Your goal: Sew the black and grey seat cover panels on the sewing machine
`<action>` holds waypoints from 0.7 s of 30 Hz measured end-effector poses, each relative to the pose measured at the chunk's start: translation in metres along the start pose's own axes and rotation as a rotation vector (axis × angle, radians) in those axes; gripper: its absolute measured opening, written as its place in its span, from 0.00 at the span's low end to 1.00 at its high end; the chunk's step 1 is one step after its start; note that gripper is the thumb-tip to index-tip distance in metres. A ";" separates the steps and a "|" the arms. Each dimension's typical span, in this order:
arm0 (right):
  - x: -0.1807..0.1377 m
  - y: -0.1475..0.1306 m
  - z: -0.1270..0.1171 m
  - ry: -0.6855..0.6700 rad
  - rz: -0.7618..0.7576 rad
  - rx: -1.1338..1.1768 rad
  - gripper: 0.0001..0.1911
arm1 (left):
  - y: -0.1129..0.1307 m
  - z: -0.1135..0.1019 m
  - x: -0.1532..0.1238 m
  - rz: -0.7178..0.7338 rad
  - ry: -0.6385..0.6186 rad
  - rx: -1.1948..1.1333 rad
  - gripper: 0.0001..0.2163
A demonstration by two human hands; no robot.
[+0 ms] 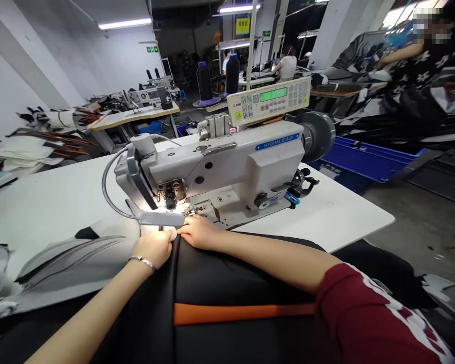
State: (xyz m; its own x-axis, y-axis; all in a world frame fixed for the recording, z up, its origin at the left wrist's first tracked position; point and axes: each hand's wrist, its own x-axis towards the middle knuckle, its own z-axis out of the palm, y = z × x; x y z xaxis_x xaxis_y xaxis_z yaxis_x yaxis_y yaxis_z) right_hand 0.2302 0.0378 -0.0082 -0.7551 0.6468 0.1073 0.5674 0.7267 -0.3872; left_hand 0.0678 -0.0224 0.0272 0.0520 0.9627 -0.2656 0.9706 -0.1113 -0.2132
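Note:
A black cover (212,283) with an orange stripe (242,312) lies across my lap and up to the needle of a grey sewing machine (227,167). My left hand (153,247), with a bracelet at the wrist, presses on the black cover's edge just left of the needle, fingers curled onto the material. My right hand (199,231) lies on the same edge right beside it, fingers closed down on the seam. A small lamp (161,218) on a flexible neck lights the spot brightly, and the fingertips are partly washed out.
The white table (337,212) carries the machine, with its control panel (269,100) on top. Grey and black cut pieces (60,258) lie at the left. Blue crates (360,159) stand on the floor to the right. Other people work at benches behind.

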 end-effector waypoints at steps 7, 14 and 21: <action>0.001 0.000 0.011 0.048 -0.001 -0.039 0.15 | -0.002 0.009 0.003 0.045 0.066 0.043 0.19; 0.007 0.001 0.018 0.100 -0.039 -0.078 0.14 | -0.018 0.026 0.018 0.185 0.310 0.060 0.16; 0.011 -0.008 0.016 0.080 0.008 -0.067 0.15 | -0.015 0.032 0.022 0.255 0.457 0.094 0.13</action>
State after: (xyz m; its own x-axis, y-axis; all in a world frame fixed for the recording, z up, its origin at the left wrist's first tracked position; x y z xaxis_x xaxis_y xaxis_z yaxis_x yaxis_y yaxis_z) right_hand 0.2116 0.0354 -0.0184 -0.7233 0.6671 0.1784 0.5961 0.7336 -0.3264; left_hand 0.0468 -0.0071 -0.0056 0.4011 0.9091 0.1126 0.8896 -0.3573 -0.2846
